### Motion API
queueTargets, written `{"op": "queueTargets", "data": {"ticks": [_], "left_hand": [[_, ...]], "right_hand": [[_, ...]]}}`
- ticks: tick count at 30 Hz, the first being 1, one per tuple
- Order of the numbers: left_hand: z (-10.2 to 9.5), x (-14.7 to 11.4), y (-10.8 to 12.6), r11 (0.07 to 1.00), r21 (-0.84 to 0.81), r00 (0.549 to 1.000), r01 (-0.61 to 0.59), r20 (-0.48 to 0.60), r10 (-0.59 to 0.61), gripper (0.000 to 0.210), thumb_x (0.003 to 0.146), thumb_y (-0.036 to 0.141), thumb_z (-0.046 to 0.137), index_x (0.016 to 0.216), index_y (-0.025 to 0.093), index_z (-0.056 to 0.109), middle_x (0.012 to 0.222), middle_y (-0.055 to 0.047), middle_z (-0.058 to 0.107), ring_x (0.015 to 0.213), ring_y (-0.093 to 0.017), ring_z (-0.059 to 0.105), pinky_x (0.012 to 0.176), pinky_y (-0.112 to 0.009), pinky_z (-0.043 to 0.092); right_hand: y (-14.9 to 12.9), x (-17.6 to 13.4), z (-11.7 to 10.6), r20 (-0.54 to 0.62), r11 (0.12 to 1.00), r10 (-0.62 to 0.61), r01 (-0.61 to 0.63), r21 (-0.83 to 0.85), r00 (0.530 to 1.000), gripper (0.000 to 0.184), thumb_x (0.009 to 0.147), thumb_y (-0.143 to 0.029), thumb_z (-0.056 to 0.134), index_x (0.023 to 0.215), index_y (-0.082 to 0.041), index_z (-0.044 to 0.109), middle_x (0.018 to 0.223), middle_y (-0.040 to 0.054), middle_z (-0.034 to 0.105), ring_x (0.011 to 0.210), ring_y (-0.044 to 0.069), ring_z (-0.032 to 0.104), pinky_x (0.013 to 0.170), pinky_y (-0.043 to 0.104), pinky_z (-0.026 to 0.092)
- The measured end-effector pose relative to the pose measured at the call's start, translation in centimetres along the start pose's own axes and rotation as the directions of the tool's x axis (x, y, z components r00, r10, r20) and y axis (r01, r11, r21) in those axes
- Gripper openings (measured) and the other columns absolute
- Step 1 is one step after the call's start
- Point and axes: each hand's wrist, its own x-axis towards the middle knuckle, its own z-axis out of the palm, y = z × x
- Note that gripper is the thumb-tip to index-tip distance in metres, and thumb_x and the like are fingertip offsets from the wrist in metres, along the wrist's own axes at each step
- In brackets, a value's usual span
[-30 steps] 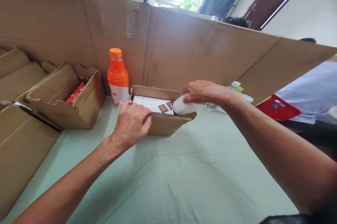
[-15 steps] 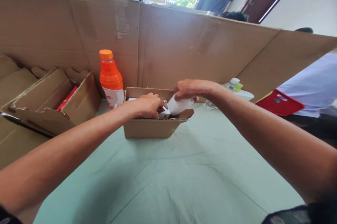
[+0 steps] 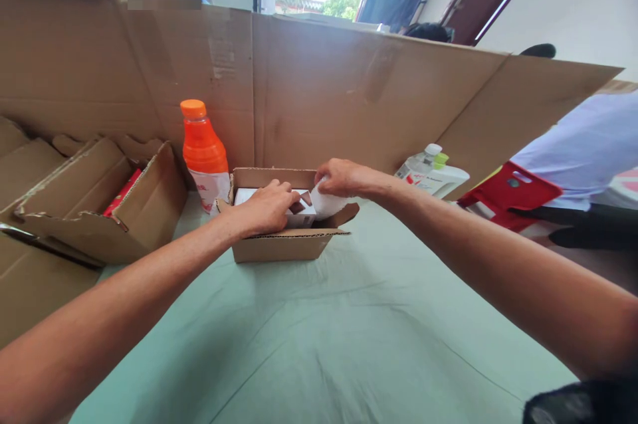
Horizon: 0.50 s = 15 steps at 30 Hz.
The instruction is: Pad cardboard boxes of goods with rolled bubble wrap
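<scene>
An open cardboard box [image 3: 282, 249] stands on the green cloth in front of me, with a white carton [image 3: 305, 212] inside it. My left hand [image 3: 272, 206] lies over that carton, its fingers bent down onto the top and edge. My right hand [image 3: 340, 178] is at the box's right end, fingers closed on a soft-looking white roll [image 3: 326, 203]. The roll sits partly down in the box beside the carton, and its far side is hidden by the hand.
To the left of the box stands an orange bottle [image 3: 203, 148]. Larger cardboard boxes [image 3: 144, 211] are at the far left, one holding a red packet [image 3: 123, 193]. Clear and white bottles [image 3: 427, 171] stand at right. A cardboard wall [image 3: 319, 92] runs behind; a red stool [image 3: 518, 188] is beyond.
The view has shifted slightly. The white roll sits lower and closer against the carton, with my right hand still on it. More of the carton shows past my left hand.
</scene>
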Motion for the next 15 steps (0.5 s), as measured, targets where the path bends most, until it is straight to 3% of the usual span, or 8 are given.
{"op": "queueTargets", "data": {"ticks": [5, 11, 15], "left_hand": [[0.0, -0.3, 0.1, 1.000, -0.024, 1.000, -0.001, -0.004, 0.001, 0.048, 0.077, 0.005, 0.053, 0.121, 0.023, 0.065, 0.119, -0.008, 0.061, 0.113, -0.026, 0.051, 0.094, -0.037, 0.045], [0.2, 0.0, -0.1, 1.000, -0.022, 1.000, -0.001, -0.007, 0.001, 0.048, 0.078, 0.008, 0.054, 0.120, 0.024, 0.066, 0.117, -0.009, 0.060, 0.110, -0.027, 0.051, 0.091, -0.038, 0.046], [0.3, 0.2, -0.2, 1.000, -0.017, 1.000, -0.005, -0.002, 0.005, 0.049, 0.077, 0.008, 0.055, 0.121, 0.025, 0.067, 0.118, -0.009, 0.060, 0.109, -0.028, 0.052, 0.089, -0.039, 0.046]], "right_hand": [[0.9, -0.2, 1.1, -0.020, 0.982, 0.015, -0.011, 0.188, 1.000, 0.031, 0.084, -0.014, 0.056, 0.110, -0.016, 0.073, 0.098, 0.0065, 0.075, 0.078, 0.015, 0.063, 0.055, 0.021, 0.040], [0.1, -0.4, 1.5, -0.015, 0.990, -0.050, 0.051, 0.129, 0.999, 0.029, 0.081, -0.013, 0.060, 0.107, -0.018, 0.072, 0.098, 0.0059, 0.074, 0.077, 0.014, 0.061, 0.054, 0.020, 0.038], [-0.1, -0.6, 1.4, -0.019, 0.986, 0.006, -0.003, 0.169, 1.000, 0.029, 0.080, -0.013, 0.060, 0.105, -0.019, 0.073, 0.092, 0.0047, 0.074, 0.071, 0.013, 0.061, 0.054, 0.020, 0.039]]}}
